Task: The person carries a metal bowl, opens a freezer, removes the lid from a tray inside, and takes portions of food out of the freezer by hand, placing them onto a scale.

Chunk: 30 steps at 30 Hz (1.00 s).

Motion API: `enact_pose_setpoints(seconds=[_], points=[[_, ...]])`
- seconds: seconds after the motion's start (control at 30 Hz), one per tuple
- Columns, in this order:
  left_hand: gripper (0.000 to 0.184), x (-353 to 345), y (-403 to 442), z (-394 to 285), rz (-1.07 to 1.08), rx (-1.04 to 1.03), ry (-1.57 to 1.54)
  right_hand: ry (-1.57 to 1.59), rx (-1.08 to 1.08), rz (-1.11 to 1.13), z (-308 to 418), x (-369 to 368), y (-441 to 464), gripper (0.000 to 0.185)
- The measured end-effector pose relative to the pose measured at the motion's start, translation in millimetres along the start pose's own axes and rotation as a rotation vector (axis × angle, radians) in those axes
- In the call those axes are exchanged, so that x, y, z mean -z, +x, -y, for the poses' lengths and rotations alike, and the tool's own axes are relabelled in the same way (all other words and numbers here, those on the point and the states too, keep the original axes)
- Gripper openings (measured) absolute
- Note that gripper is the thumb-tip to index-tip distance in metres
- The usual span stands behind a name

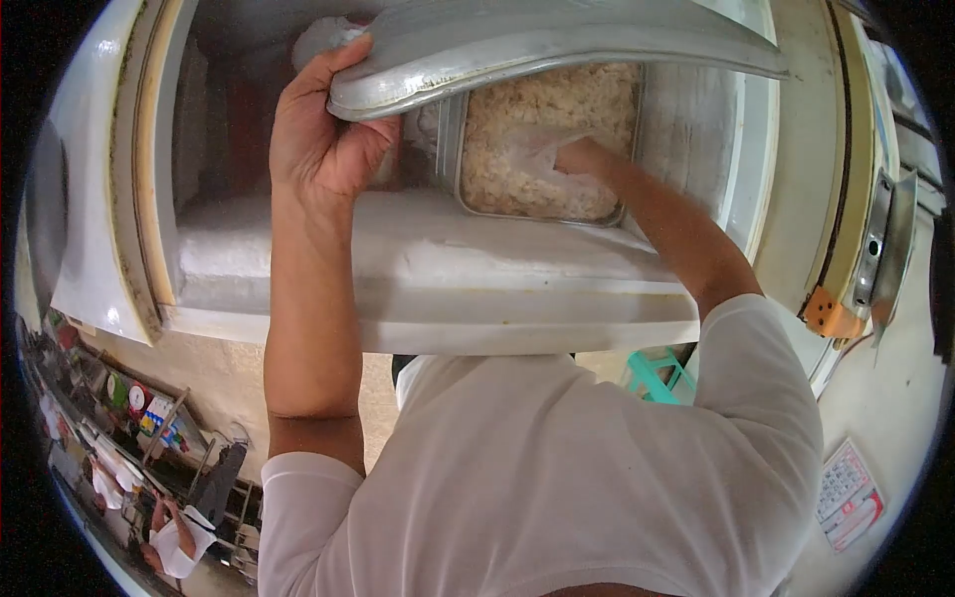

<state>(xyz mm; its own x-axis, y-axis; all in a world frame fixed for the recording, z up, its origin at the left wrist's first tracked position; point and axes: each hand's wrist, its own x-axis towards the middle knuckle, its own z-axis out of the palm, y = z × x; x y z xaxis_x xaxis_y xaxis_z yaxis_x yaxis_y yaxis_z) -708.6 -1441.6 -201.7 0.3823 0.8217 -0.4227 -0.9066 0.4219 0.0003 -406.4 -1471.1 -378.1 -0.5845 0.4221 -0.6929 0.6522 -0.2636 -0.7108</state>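
My left hand (328, 134) is closed around the edge of a large grey metal lid (557, 42), which is tilted up over the chest freezer. Below the lid, a rectangular metal pan (450, 149) holds a pale, crumbly food mixture (507, 104) that looks like minced meat. My right hand (562, 154) reaches into this mixture, covered by a thin clear plastic glove or bag. Its fingers are hidden by the plastic and the food, so their grip does not show.
Thick frost lines the freezer's front wall (428, 234). Left of the pan lie dark, frosty items that I cannot make out. A green stool (659, 376) stands on the floor beneath. People in white shirts (179, 542) appear at the lower left, beside cluttered shelves.
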Motion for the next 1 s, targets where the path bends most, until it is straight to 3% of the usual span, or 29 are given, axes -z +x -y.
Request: enact_pose_setpoints(seconds=[0.2, 0.27, 0.37, 0.43, 0.53, 0.6, 0.8, 1.0], points=[[0.008, -13, -7, 14, -0.075, -0.094, 0.090, -0.358, 0.205, 0.075, -93, -5, 70, 0.033], [0.007, -18, -10, 18, -0.061, -0.074, 0.068, -0.484, 0.094, 0.172, -78, -5, 74, 0.031], [0.006, -19, -9, 20, -0.129, -0.185, 0.112, -0.422, -0.090, 0.250, -31, -1, 61, 0.049], [0.007, -16, -6, 14, -0.057, -0.081, 0.022, 0.009, -0.323, -0.092, -13, -14, 42, 0.036], [0.006, -19, -8, 19, -0.107, -0.146, 0.057, -0.012, -0.198, -0.078, -20, -16, 40, 0.039], [0.007, -21, -10, 20, -0.105, -0.123, 0.047, -0.013, -0.194, -0.054, -66, -20, 69, 0.039], [0.013, -15, -7, 12, -0.077, -0.078, 0.088, 0.267, -0.152, 0.009, -55, -17, 51, 0.040], [0.008, -22, -10, 13, -0.087, -0.081, 0.021, 0.552, -0.122, -0.247, -8, 18, -32, 0.042]])
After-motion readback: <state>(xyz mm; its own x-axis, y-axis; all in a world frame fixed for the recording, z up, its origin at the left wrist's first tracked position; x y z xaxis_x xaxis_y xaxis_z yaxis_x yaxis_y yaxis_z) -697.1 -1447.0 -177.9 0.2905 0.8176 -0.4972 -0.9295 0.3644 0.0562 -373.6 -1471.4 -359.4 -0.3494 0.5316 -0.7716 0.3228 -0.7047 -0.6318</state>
